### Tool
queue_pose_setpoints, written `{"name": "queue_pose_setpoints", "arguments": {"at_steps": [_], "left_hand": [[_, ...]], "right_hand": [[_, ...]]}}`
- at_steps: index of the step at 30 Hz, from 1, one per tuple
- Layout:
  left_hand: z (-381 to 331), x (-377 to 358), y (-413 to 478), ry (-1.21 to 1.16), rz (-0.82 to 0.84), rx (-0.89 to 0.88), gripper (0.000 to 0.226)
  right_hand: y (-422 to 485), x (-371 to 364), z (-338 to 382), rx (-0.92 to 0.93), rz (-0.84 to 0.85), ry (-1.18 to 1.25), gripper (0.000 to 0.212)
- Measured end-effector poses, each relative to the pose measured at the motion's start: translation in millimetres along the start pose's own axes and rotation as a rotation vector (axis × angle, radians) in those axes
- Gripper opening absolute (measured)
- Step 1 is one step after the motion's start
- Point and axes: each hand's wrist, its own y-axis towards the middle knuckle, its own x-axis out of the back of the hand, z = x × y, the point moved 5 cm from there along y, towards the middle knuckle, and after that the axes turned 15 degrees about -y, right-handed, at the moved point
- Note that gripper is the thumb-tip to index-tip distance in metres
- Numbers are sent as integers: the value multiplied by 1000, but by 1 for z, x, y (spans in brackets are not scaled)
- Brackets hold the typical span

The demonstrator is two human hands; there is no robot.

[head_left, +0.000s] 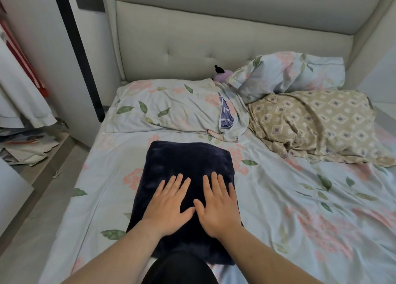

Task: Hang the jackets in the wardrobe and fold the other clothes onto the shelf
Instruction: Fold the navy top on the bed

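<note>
A dark navy, plush-looking garment folded into a thick rectangle (188, 165) lies on the pale blue floral bedsheet (300, 198), just on the person's side of the flat floral pillow (167, 108) and not touching it. Both hands rest on the nearer half of this bundle: the left hand (169, 206) and the right hand (216, 206) lie palm down side by side, fingers straight and slightly spread, thumbs almost meeting, gripping nothing. This reads as the final pressing-flat of a fold, so this piece looks folded but has yet to be carried to a shelf, and no shelf is in view. To the right of the flat floral pillow lie a beige diamond-patterned pillow (310, 120) and, behind that, a second floral pillow (289, 73) propped against the headboard; no other loose clothing shows on the sheet around them. Well to the left of the flat floral pillow, past a white panel with a dark edge, pale fabric (19, 95) hangs down, possibly inside the wardrobe. Whether it is one of the jackets, or how many items remain, cannot be told.
</note>
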Motion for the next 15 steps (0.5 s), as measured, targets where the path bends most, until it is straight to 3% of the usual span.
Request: {"name": "queue_pose_setpoints", "arguments": {"at_steps": [8,15], "left_hand": [[21,-34,15,-95,-46,36,73],[27,-39,36,-175,153,146,72]], "right_hand": [[21,-38,-4,-17,5,45,72],[40,-50,-6,10,133,28,76]]}}
